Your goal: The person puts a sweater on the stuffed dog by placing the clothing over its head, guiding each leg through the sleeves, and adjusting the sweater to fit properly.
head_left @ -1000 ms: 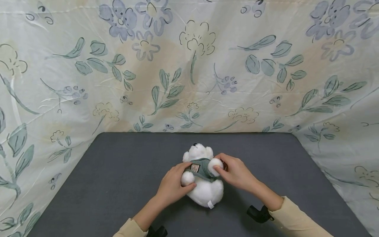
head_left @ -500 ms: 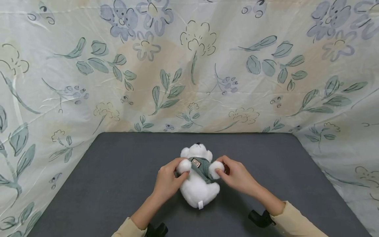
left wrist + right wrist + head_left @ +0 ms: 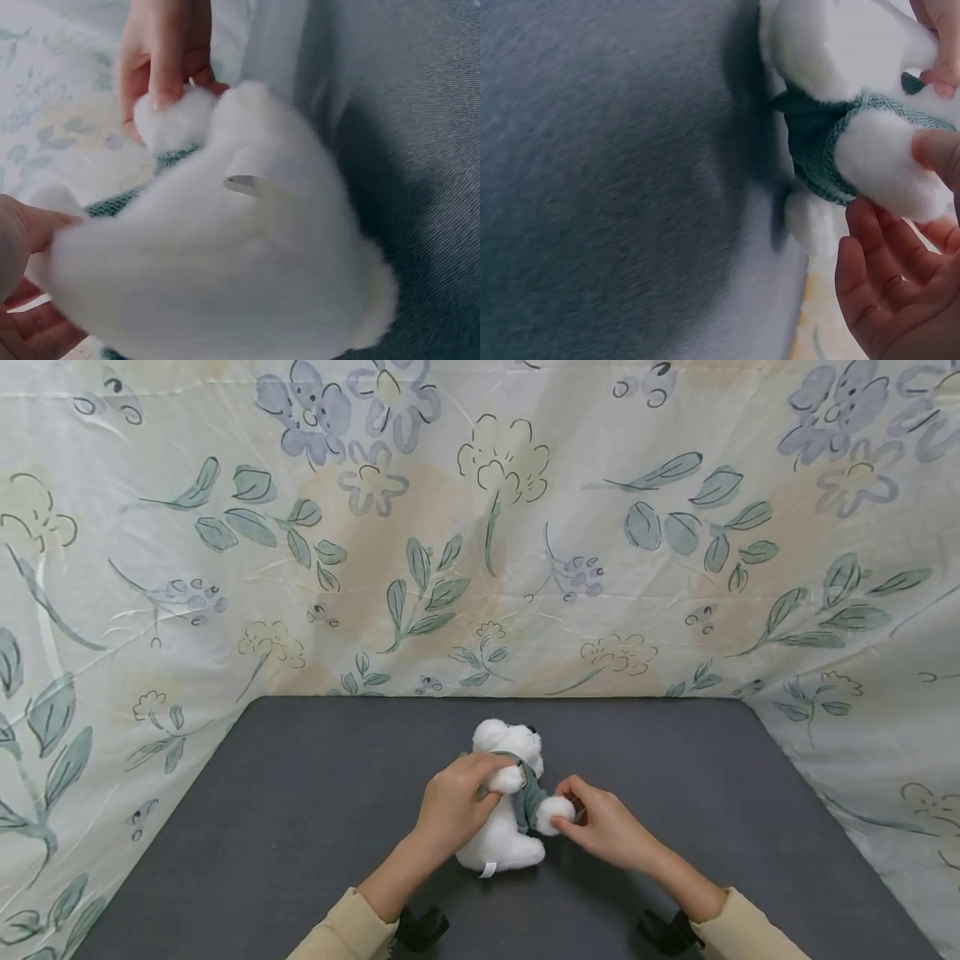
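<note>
You have a white plush bear [image 3: 504, 814] sitting upright near the middle of the dark grey table [image 3: 262, 810], its head at twelve o'clock and its rump at six o'clock, where a small white tag [image 3: 488, 869] hangs. It wears a green knitted sweater [image 3: 531, 789] across the chest. Your left hand [image 3: 453, 806] comes in from about seven o'clock and has its fingers curled round the bear's arm and shoulder on that side, the fingertips pressed into the fluff just under the head. Your right hand [image 3: 603, 827] comes in from about four o'clock and pinches the bear's other paw [image 3: 555, 814] between thumb and fingers; the right wrist view shows the thumb on top of the paw where it leaves the green sleeve [image 3: 817, 150], the remaining fingers loosely curled below it. In the left wrist view the bear's white back fills most of the frame, with the tag [image 3: 241, 183] showing. A floral-print sheet [image 3: 480, 527] hangs behind the table from nine to three o'clock.
</note>
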### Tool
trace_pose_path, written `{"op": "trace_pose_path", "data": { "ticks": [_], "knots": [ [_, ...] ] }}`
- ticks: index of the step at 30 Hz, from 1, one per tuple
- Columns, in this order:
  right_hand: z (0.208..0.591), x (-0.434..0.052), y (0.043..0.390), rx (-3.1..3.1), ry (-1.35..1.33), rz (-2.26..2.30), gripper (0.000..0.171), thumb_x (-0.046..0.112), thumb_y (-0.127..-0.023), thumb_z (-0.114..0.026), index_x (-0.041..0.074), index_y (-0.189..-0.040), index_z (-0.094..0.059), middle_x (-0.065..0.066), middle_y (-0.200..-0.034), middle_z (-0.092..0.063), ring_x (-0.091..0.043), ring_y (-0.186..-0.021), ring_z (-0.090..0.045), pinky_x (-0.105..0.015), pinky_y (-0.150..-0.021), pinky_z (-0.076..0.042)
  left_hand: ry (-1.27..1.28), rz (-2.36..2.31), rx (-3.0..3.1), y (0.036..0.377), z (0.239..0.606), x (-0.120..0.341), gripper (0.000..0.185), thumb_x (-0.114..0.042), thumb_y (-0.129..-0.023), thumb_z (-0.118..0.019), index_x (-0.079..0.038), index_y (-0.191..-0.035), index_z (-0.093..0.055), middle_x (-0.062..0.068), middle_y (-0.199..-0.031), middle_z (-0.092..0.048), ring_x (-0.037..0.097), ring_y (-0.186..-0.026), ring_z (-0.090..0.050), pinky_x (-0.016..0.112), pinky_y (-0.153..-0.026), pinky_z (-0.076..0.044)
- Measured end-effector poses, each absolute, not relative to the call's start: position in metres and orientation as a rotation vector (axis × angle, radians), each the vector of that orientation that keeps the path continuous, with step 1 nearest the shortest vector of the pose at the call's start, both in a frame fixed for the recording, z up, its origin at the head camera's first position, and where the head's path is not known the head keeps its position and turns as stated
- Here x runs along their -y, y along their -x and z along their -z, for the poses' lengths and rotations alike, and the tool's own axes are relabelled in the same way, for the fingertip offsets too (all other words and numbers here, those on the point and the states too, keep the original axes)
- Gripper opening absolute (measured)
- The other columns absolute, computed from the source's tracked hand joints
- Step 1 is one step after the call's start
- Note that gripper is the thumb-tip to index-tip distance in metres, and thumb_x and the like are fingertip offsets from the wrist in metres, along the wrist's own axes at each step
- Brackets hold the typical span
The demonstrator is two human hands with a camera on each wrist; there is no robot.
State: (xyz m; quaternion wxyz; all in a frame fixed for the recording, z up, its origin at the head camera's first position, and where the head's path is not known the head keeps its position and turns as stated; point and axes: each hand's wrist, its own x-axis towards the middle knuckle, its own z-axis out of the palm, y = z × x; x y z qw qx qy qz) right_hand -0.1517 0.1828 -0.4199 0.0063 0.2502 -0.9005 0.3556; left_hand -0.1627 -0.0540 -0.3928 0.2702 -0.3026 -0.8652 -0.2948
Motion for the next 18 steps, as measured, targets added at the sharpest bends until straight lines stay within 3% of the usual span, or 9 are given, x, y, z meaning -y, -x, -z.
{"op": "trace_pose_path", "data": {
  "ticks": [4,11,18],
  "knots": [
    [0.427,-0.188,0.153,2.837,-0.778,-1.114,0.021,0.027,-0.087,-0.064,0.016,-0.099,-0.052,0.004,-0.084,-0.057,-0.005,-0.067,-0.055,-0.02,-0.056,-0.046,0.829,0.809,2.355,0.164,0.398,0.049,0.038,-0.01,-0.073,-0.077,-0.021,-0.108,-0.066,-0.004,-0.104,-0.066,0.014,-0.092,-0.064,0.034,-0.078,-0.052],
    [0.433,-0.197,0.153,2.871,-0.82,-1.063,0.019,0.03,-0.087,-0.064,0.017,-0.096,-0.052,0.006,-0.08,-0.056,-0.003,-0.063,-0.051,-0.02,-0.052,-0.043,0.856,0.862,2.379,0.159,0.404,0.041,0.039,-0.018,-0.074,-0.077,-0.021,-0.11,-0.065,-0.006,-0.107,-0.065,0.01,-0.094,-0.063,0.026,-0.07,-0.052],
    [0.428,-0.197,0.15,2.821,-0.833,-0.925,0.025,0.026,-0.082,-0.069,0.019,-0.102,-0.055,0.009,-0.093,-0.058,-0.005,-0.078,-0.057,-0.024,-0.064,-0.048,0.868,0.814,2.367,0.153,0.406,0.032,0.037,-0.02,-0.073,-0.078,-0.021,-0.108,-0.066,-0.007,-0.105,-0.066,0.009,-0.094,-0.063,0.023,-0.067,-0.051]
  ]
}}
